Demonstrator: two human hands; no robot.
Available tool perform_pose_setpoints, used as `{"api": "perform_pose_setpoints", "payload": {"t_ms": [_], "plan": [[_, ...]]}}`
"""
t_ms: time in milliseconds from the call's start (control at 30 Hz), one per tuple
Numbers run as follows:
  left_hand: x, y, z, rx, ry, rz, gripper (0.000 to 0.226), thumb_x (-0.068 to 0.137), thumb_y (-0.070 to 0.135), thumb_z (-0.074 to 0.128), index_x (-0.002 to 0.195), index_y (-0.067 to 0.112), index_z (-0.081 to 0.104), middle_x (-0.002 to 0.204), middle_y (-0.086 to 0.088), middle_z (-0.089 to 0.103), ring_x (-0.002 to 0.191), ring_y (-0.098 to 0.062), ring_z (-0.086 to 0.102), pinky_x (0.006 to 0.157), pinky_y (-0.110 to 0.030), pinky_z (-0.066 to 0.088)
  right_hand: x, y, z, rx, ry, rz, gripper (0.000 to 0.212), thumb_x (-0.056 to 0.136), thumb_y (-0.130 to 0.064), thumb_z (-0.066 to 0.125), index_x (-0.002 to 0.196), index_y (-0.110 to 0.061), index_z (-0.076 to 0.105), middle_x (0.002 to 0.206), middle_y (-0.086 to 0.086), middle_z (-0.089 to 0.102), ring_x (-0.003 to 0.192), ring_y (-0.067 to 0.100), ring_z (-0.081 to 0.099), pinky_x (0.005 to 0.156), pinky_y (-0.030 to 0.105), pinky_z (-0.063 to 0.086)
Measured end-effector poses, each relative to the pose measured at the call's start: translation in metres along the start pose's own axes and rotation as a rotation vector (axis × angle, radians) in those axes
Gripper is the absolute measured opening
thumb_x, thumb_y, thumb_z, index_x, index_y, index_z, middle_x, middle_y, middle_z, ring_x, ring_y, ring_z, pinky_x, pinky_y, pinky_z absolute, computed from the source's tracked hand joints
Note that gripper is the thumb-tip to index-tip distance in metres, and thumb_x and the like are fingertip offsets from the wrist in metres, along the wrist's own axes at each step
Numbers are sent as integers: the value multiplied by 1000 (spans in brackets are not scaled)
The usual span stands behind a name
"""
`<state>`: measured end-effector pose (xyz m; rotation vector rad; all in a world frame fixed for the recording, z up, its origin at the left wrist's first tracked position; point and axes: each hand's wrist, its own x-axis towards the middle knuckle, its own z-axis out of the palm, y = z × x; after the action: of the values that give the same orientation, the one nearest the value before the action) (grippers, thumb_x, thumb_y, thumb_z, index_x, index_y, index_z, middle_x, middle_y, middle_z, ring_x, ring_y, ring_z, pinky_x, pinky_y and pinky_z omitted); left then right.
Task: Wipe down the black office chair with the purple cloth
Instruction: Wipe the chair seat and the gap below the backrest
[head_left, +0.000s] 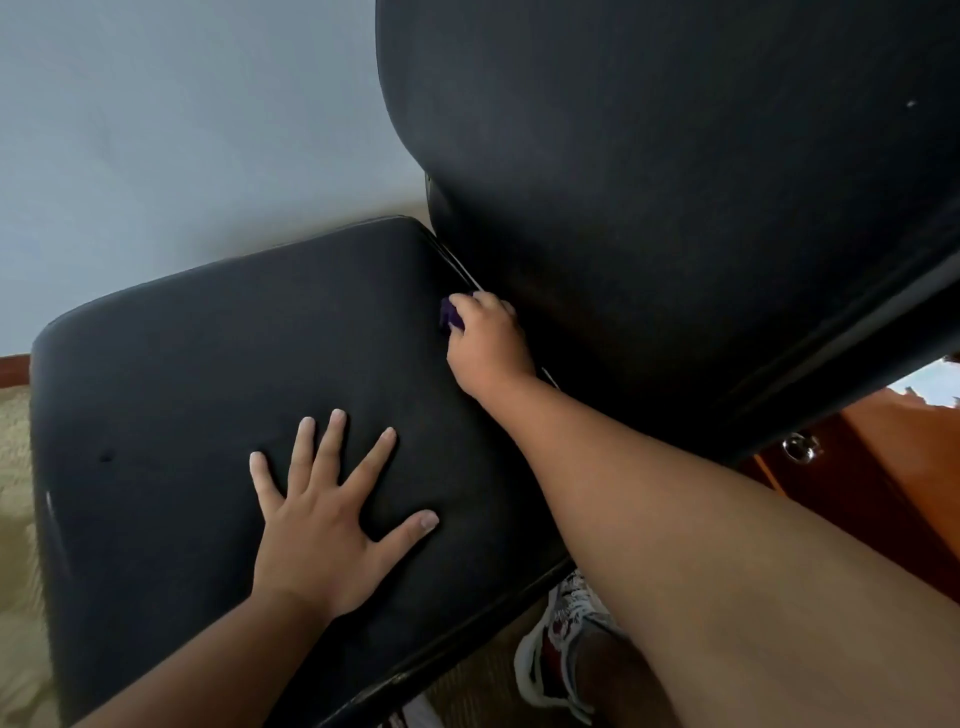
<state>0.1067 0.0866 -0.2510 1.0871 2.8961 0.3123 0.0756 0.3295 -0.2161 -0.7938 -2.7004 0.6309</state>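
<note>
Seat (208, 364): left hand (322, 540) flat; right hand (488, 345) seemingly grips purple cloth (450, 316)

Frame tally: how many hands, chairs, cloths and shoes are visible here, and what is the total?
Hands: 2 (left hand, right hand)
black office chair: 1
purple cloth: 1
shoe: 1 clearly visible
Total: 5

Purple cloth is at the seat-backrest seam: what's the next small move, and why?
Probably drag the purple cloth along the seam toward the near corner. The right hand grips it bunched where the seat meets the backrest, and the left hand lies flat on the seat, likely steadying it.
</note>
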Motion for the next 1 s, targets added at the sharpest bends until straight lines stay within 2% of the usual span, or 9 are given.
{"api": "perform_pose_setpoints", "payload": {"t_ms": [67, 167, 433, 567, 667, 733, 800, 900, 1000], "plan": [[0, 2, 0, 5, -1, 3, 91, 79, 94, 22, 154, 43, 31, 166, -8, 18, 155, -29, 0, 117, -67, -3, -2, 7, -5, -3, 7, -13, 25, 97, -19, 56, 118, -8, 66, 122, 12, 61, 116, 32, 52, 94, 38, 45], [-1, 4, -1, 8, 3, -6, 92, 79, 94, 21, 154, 42, 32, 165, -9, 19, 155, -30, 1, 117, -67, -4, -25, 23, -16, -46, -12, -42, 25, 97, -25, 57, 111, -7, 65, 114, 11, 64, 110, 30, 54, 91, 39, 46], [-2, 6, -4, 34, -5, -19, 94, 78, 95, 16, 155, 42, 29, 166, -9, 16, 154, -31, 1, 117, -68, -2, -126, 57, -56, -246, -76, 11, 28, 100, -39, 50, 112, -15, 58, 109, 6, 60, 105, 24, 56, 80, 38, 51], [-4, 8, -7, 33, -11, -22, 95, 77, 95, 12, 156, 42, 25, 166, -9, 14, 154, -31, 0, 117, -67, -4, -165, 62, -71, -387, -96, -14, 30, 101, -42, 47, 110, -17, 59, 103, 6, 63, 101, 25, 58, 80, 38, 53], [-4, 9, -8, 26, -14, -30, 96, 77, 95, 10, 156, 43, 23, 167, -9, 12, 154, -30, -2, 117, -67, -5, -182, 59, -83, -434, -139, -8, 32, 102, -43, 45, 113, -17, 59, 107, 6, 63, 103, 25, 58, 82, 37, 52], [-4, 10, -9, 30, -22, -34, 96, 76, 95, 9, 156, 44, 21, 167, -8, 10, 154, -30, -4, 117, -67, -6, -191, 57, -92, -388, -171, 39, 31, 102, -45, 45, 116, -20, 57, 109, 3, 61, 103, 22, 56, 83, 36, 53], [-4, 12, -8, 21, -18, -40, 96, 77, 95, 10, 157, 43, 21, 167, -9, 10, 154, -30, -4, 117, -66, -7, -198, 55, -102, -229, -147, 170, 28, 99, -46, 51, 116, -24, 54, 101, -2, 61, 94, 17, 60, 75, 34, 54], [-4, 18, -7, 13, -10, -67, 96, 77, 95, 12, 157, 43, 22, 167, -9, 10, 154, -31, -5, 116, -66, -8, -209, 54, -116, 125, -60, 490, 29, 95, -46, 62, 112, -27, 47, 88, -7, 60, 72, 10, 63, 54, 23, 48], [-3, 27, -5, -4, -8, -110, 96, 77, 95, 11, 157, 43, 19, 167, -9, 7, 153, -31, -8, 115, -66, -10, -205, 65, -129, 313, 98, 663, 33, 96, -42, 65, 113, -22, 45, 87, -5, 58, 68, 10, 62, 48, 21, 42]]}}
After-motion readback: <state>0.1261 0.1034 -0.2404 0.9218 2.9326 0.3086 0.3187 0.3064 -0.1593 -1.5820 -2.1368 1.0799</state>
